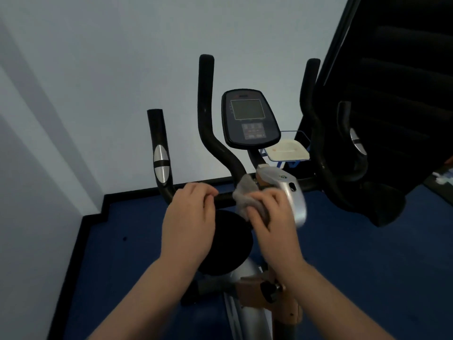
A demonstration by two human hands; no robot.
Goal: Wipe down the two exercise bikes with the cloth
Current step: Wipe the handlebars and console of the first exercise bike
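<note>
Our right hand (pixel 267 212) grips the grey cloth (pixel 245 197) against the bike (pixel 284 192) where the handlebar meets the silver stem cover. Our left hand (pixel 188 217) curls over the crossbar (pixel 224 198) just beside it, seemingly steadying it, though we cannot tell how firmly it grips. The bar's long axis runs left to right in front of us, so we judge the next wipe goes sideways along it. The cloth hand is nearer the unwiped right side, the left hand blocks the other.

cloth (pixel 245 197) half hidden under right hand (pixel 272 217) — blurred
</note>
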